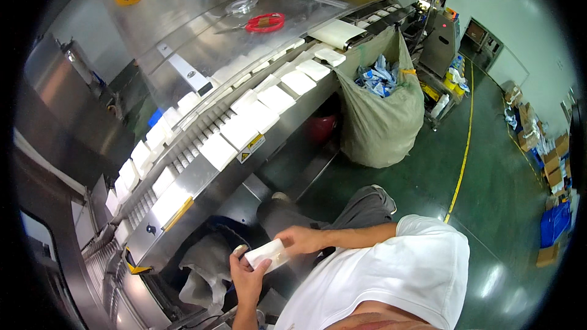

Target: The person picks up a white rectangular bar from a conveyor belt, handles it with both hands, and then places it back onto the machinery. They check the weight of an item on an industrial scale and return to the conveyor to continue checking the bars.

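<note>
In front of my body I hold a white rectangular pad, like a folded stack of soft sheets. My left hand closes on its left end, thumb on the near side and fingers behind. My right hand grips the other end; some of its fingers are hidden. Beyond my hands runs a metal conveyor carrying several similar white pads in a slanting row along its near side. More white pads stand along its far side.
A large cloth sack filled with blue and white wrappers stands right of the conveyor. A clear cover hangs over the line, with a red coil behind it. Cardboard boxes line the right wall. A translucent plastic bag hangs below the conveyor.
</note>
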{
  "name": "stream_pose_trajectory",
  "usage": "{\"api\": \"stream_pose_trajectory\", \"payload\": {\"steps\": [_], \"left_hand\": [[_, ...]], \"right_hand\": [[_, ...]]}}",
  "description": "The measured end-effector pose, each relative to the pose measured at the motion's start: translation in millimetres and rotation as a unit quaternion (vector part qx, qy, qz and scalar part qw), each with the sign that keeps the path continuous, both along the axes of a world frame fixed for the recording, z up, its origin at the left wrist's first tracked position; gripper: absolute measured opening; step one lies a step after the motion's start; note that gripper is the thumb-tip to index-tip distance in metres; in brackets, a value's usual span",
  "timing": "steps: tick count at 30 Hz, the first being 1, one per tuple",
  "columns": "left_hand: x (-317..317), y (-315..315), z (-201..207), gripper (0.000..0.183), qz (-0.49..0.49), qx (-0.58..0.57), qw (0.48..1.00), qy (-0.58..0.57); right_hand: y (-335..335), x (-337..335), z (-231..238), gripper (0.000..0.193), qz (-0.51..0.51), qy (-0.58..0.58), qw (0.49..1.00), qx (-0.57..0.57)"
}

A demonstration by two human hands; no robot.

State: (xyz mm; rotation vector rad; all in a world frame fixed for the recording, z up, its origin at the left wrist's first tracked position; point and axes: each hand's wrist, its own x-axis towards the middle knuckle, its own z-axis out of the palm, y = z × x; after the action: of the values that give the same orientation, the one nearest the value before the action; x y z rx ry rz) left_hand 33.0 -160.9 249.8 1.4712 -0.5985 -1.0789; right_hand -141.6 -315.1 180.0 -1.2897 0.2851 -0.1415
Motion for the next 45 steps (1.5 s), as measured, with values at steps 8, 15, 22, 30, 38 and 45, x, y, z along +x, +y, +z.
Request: {"api": "stream_pose_trajectory", "payload": {"steps": [8, 15, 22, 30, 38, 45], "left_hand": [[2.8, 0.8, 0.2, 0.061, -0.007, 0.002, 1.0, -0.015], [4.1, 0.8, 2.4, 0.055, -0.001, 0.01, 1.0, -0.013], [3.0, 2.4, 2.4, 0.055, 0.002, 0.01, 1.0, -0.008], [2.8, -3.0, 4.2, 0.057, 0.005, 0.017, 1.0, -0.013], [15.4, -4.9, 2.5, 0.057, 0.113, 0.033, 0.989, 0.09], [19.3, -1.4, 1.8, 0.06, 0.147, -0.049, 0.978, 0.139]], "right_hand": [[-2.4, 0.4, 5.6, 0.041, 0.033, 0.069, 0.996, 0.054], [1.4, 0.6, 6.0, 0.046, 0.042, 0.05, 0.993, 0.101], [-1.1, 0.2, 12.5, 0.045, 0.051, 0.073, 0.992, 0.09], [-4.2, -0.3, 10.8, 0.048, 0.041, 0.064, 0.991, 0.108], [-19.7, 3.7, 27.7, 0.027, -0.036, 0.04, 0.991, 0.12], [-27.2, 34.6, 44.2, 0.044, -0.069, -0.015, 0.992, 0.103]]}}
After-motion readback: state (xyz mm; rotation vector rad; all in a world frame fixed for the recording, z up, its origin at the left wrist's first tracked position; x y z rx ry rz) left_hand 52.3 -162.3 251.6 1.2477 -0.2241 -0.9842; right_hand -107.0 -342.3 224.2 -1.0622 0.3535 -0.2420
